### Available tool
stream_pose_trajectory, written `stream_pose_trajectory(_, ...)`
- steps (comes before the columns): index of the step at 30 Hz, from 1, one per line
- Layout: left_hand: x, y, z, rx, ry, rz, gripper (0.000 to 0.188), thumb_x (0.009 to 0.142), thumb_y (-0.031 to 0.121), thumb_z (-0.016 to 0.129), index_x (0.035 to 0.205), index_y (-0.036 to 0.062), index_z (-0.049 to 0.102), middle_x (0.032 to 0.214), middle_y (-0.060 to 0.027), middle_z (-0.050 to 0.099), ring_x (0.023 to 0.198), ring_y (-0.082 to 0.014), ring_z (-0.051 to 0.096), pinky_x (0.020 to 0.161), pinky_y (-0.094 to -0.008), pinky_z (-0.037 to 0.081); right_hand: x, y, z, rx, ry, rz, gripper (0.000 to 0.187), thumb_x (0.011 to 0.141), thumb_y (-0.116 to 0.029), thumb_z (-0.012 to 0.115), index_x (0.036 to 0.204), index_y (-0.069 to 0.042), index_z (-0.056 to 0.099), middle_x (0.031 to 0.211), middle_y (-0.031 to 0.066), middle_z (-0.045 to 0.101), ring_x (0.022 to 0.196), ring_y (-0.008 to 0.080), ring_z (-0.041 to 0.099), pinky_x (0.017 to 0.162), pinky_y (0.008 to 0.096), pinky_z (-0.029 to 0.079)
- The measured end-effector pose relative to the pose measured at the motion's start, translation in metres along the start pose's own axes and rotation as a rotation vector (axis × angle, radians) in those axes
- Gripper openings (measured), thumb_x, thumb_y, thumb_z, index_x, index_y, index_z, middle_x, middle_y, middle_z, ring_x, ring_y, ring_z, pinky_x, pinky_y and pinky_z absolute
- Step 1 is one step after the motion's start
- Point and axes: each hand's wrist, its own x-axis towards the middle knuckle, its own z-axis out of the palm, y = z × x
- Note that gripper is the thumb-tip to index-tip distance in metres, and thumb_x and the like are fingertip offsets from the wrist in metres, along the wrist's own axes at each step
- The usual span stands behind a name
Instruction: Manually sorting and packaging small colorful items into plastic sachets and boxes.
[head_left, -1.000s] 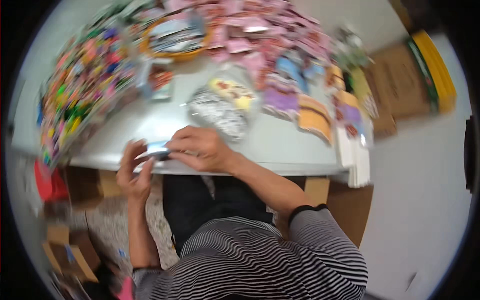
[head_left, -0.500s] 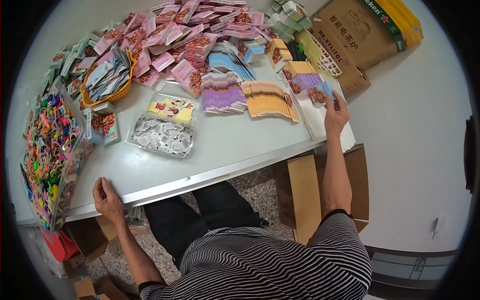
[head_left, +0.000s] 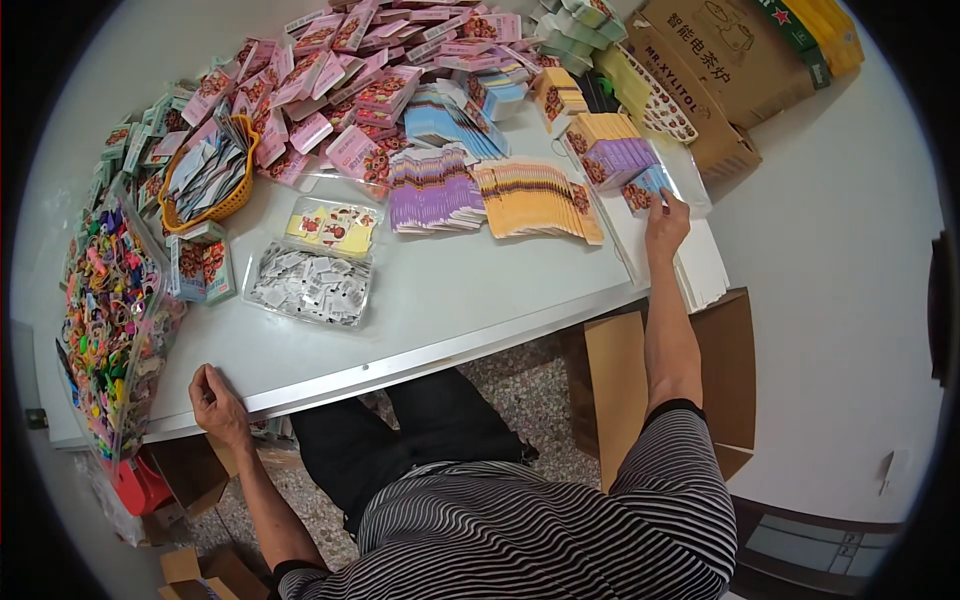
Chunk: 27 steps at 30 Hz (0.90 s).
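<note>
My right hand [head_left: 665,225] reaches out to the right end of the white table [head_left: 450,300], fingers resting on a blue packet [head_left: 645,187] at the end of a row of purple and orange packets [head_left: 610,150]. Whether it grips the packet I cannot tell. My left hand [head_left: 215,395] holds the table's near edge at the left, fingers curled over the rim. Fanned rows of purple packets [head_left: 432,190] and orange packets [head_left: 535,195] lie between the hands.
A clear tray of small white pieces [head_left: 305,285] and a clear tray of yellow stickers [head_left: 330,228] sit mid-table. An orange basket [head_left: 210,175], pink packets [head_left: 340,80] and a bag of colourful items [head_left: 110,310] lie left. Cardboard boxes [head_left: 700,70] stand right; an open box [head_left: 620,380] sits below the table.
One second ago both hands were together at the near edge on a small item. Since then my right hand went out to the right-end packets; my left hand stays at the edge.
</note>
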Motion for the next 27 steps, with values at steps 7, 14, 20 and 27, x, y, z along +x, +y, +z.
stream_pose_trajectory(7, 0.029, -0.027, -0.033, 0.006, 0.008, 0.068, 0.015, 0.097, 0.012, 0.067, 0.105, 0.0003, 0.069, 0.093, -0.0066, 0.069, 0.083, -0.0148, 0.062, 0.077, -0.0286, 0.051, -0.047, -0.022, 0.011, 0.123, 0.032, 0.008, 0.042, 0.091, -0.018, 0.071, 0.128, -0.001, 0.062, 0.113, 0.0191, 0.065, 0.095, 0.0286, 0.068, 0.083, 0.0368, 0.055)
stream_pose_trajectory(14, 0.037, -0.027, -0.059, 0.001, 0.056, 0.074, 0.013, 0.094, 0.014, 0.069, 0.099, 0.0020, 0.071, 0.088, -0.0054, 0.069, 0.074, -0.0128, 0.063, 0.070, -0.0270, 0.052, -0.083, -0.072, -0.041, 0.085, 0.016, 0.107, 0.055, 0.091, -0.016, 0.073, 0.138, 0.001, 0.052, 0.117, 0.0188, 0.064, 0.089, 0.0239, 0.067, 0.078, 0.0348, 0.054)
stream_pose_trajectory(20, 0.041, -0.029, -0.068, 0.017, 0.063, 0.128, 0.012, 0.094, 0.014, 0.069, 0.098, 0.0026, 0.071, 0.089, -0.0068, 0.069, 0.074, -0.0160, 0.064, 0.070, -0.0285, 0.052, -0.094, -0.145, -0.036, 0.298, -0.123, -0.047, 0.023, 0.094, -0.013, 0.068, 0.114, 0.000, 0.069, 0.107, 0.0123, 0.068, 0.088, 0.0194, 0.066, 0.078, 0.0323, 0.054)
stream_pose_trajectory(27, 0.038, -0.029, -0.079, 0.046, 0.035, 0.117, 0.014, 0.096, 0.015, 0.068, 0.099, 0.0014, 0.071, 0.089, -0.0050, 0.069, 0.075, -0.0128, 0.063, 0.070, -0.0269, 0.051, -0.082, -0.270, 0.035, 0.427, -0.442, -0.202, 0.032, 0.092, -0.023, 0.070, 0.111, 0.002, 0.070, 0.102, 0.0202, 0.071, 0.093, 0.0291, 0.069, 0.083, 0.0358, 0.053)
